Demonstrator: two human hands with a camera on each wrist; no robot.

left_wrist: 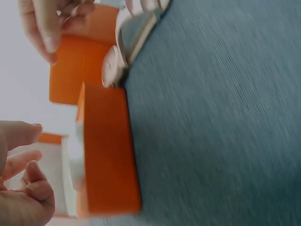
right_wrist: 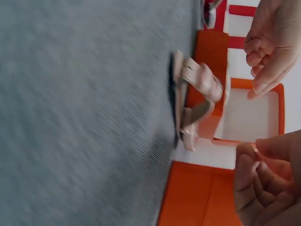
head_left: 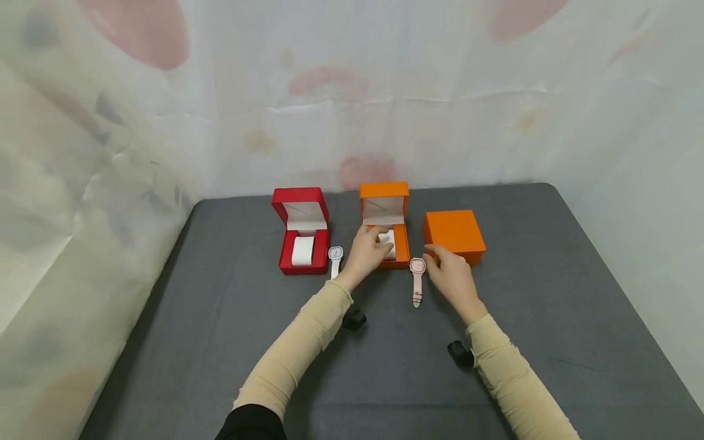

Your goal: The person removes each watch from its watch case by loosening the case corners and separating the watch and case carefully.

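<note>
An open orange box (head_left: 401, 244) stands mid-table with a white pillow (head_left: 389, 237) inside. My left hand (head_left: 385, 241) reaches into it, loosely curled fingers at the pillow, with nothing plainly gripped; the left wrist view shows the left hand (left_wrist: 28, 160) beside the orange box (left_wrist: 108, 150). A pink watch (head_left: 417, 281) lies flat just right of that box. My right hand (head_left: 429, 255) hovers at the watch's face with thumb and forefinger close together, holding nothing. The right wrist view shows the right hand (right_wrist: 256, 155) near the pink watch (right_wrist: 197, 94).
A closed orange box (head_left: 453, 235) sits right of the watch. An open red box (head_left: 286, 256) holding a white pillow (head_left: 302, 250) stands to the left, a white watch (head_left: 335, 260) beside it. Grey cloth covers the table (head_left: 220, 342); pale curtains enclose it.
</note>
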